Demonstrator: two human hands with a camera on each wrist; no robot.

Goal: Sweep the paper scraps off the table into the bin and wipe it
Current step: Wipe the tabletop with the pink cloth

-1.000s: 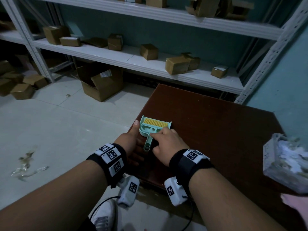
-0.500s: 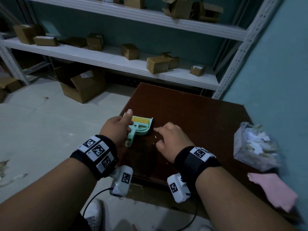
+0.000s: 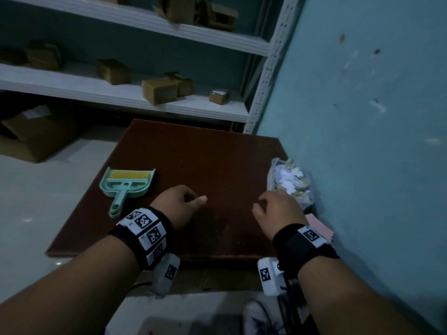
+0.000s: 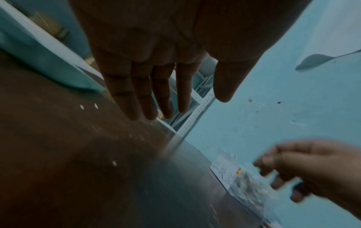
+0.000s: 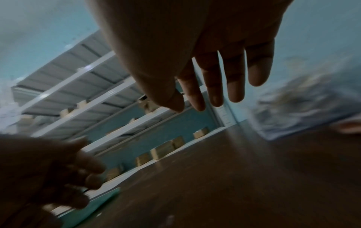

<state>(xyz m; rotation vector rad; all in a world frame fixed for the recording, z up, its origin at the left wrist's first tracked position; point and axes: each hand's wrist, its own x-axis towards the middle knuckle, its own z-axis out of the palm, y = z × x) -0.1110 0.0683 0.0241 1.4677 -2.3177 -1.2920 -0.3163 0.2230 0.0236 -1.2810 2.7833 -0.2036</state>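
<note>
While both hands hover empty, one dark brown table point(image 3: 193, 155) spreads out beneath and ahead of them. Beyond the right hand point(image 3: 278, 211), close to its fingertips and against the teal wall point(image 3: 362, 117), stands one clear bin point(image 3: 290, 182) packed with white paper scraps. One pink cloth point(image 3: 318, 226) lies flat just right of that wrist. Off to the left of the left hand point(image 3: 177, 205), apart from it, sits one mint dustpan point(image 3: 128, 183) with one yellow-bristled brush nested inside, handle towards the person. Left hand: fingers straight and relaxed, holding nothing, as the left wrist view shows. Right hand: fingers loosely extended, holding nothing. Three tiny white flecks point(image 4: 89, 106) dot the tabletop beside the left fingers.
</note>
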